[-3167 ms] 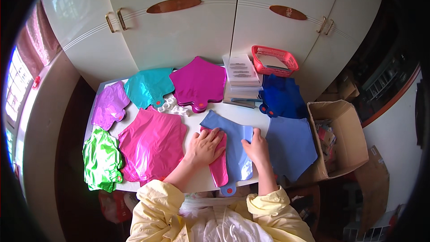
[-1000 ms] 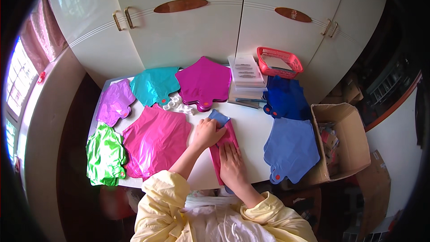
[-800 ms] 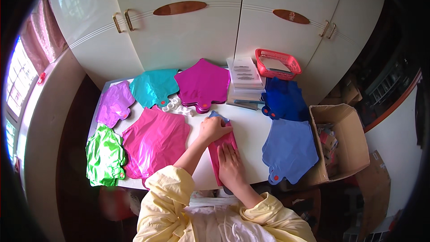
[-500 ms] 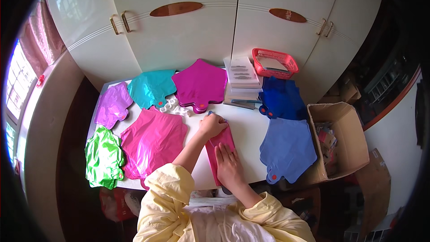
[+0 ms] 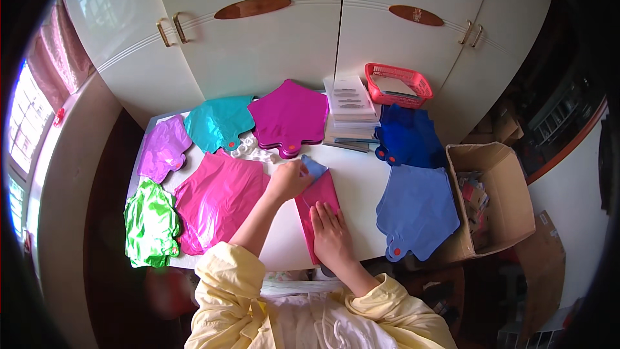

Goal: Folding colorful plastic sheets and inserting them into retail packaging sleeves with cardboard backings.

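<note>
In front of me on the white table (image 5: 358, 203) lies a folded strip of pink foil balloon (image 5: 326, 187) with a light blue part (image 5: 314, 167) showing at its far end. The fingers of my left hand (image 5: 289, 181) are pinched at the strip's far left edge, by the blue part; the fingertips are partly hidden. My right hand (image 5: 330, 236) lies flat on the near half of the strip, fingers stretched out. Left of my left arm is a stack of flat pink foil balloons (image 5: 219, 200); a light blue stack (image 5: 416, 210) lies to the right of my right hand.
Magenta (image 5: 289, 113), teal (image 5: 219, 123), purple (image 5: 163, 148), green (image 5: 152, 226) and dark blue (image 5: 410, 136) foil stacks ring the table. White rings (image 5: 252, 148), printed sheets (image 5: 352, 100) and a red basket (image 5: 423, 87) stand at the back. A cardboard box (image 5: 500, 187) adjoins the right edge.
My left hand has shifted left and a little back toward me, baring more of the light blue end. My right hand stays flat on the strip.
</note>
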Tool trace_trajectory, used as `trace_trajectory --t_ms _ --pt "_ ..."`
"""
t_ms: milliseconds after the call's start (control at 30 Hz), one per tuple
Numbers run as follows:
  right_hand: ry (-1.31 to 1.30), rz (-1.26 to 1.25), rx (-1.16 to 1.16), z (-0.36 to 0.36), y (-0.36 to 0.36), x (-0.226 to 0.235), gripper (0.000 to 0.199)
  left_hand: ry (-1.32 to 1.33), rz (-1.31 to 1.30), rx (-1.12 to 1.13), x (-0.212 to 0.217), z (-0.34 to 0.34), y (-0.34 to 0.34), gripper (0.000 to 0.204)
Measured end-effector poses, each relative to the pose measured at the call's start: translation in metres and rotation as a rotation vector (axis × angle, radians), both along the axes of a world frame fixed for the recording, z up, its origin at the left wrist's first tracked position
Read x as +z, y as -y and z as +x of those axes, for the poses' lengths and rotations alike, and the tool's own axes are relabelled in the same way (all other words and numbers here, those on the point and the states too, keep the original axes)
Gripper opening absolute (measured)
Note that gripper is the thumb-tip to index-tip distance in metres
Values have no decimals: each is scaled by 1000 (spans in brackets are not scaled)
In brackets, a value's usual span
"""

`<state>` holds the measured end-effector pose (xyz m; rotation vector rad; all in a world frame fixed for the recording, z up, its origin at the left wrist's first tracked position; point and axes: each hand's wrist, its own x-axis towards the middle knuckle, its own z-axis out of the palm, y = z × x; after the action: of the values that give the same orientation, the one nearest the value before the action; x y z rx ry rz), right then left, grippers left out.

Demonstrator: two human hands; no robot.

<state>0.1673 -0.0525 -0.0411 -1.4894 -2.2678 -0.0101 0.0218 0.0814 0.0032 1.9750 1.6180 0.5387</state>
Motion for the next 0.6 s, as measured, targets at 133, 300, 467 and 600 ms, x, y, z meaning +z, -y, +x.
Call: trace_trajectory --t_ms 133,300,467,600 --pt "2 18 10 0 0 0 45 -72 -135 -39 -1 -11 6 31" --pt "-8 20 21 0 -1 1 44 -51 -168 -34 -7 -9 6 34" --pt "-24 27 28 1 -2 0 44 -56 -160 -33 -7 -8 8 33" --pt "-53 7 57 2 -1 2 44 -84 -172 -69 -5 -8 9 31"
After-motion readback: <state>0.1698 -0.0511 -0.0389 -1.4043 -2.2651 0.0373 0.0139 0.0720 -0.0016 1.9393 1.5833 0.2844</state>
